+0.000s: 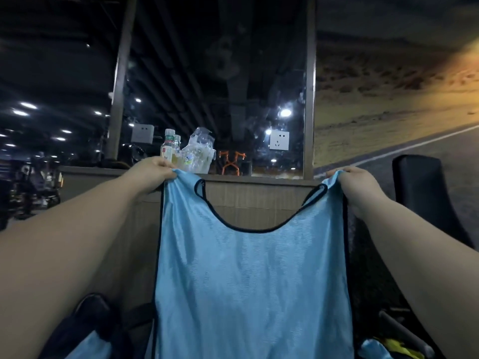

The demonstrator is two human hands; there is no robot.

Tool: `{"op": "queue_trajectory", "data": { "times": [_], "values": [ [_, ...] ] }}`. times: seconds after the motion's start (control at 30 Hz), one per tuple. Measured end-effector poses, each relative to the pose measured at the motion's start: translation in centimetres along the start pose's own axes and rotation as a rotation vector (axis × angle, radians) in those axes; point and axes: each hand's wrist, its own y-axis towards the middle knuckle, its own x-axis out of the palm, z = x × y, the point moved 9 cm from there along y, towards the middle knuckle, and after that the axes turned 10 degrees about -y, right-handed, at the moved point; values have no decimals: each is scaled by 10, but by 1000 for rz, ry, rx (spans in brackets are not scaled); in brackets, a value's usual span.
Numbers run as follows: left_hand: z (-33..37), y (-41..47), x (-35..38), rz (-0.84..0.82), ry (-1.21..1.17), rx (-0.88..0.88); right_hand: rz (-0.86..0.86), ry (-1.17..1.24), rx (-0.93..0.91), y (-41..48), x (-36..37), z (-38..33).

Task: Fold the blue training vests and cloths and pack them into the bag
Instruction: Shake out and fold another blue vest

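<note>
Blue training vest (248,281) was held up, stretched between both hands. The left hand (155,170) pinched one shoulder strap with curled fingers, and the right hand (356,183) gripped the other strap likewise. The vest hung straight down between the forearms. Bottles (171,149) stood on the worktop (259,180) just beyond the left hand.

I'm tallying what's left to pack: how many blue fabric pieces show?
3: a vest held by the left hand and right hand; a piece at bottom left by a dark bag; a scrap at bottom right beside yellow fabric. The vest may hide more.
</note>
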Motion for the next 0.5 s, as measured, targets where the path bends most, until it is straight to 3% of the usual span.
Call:
{"op": "queue_trajectory", "data": {
  "times": [0.13, 0.5],
  "values": [
    [-1, -5, -1, 15, 45, 36, -19, -54, 2, 2, 0, 6],
    [-23, 0, 16, -15, -65, -125, -71, -135, -110, -4, 15, 0]
  ]
}}
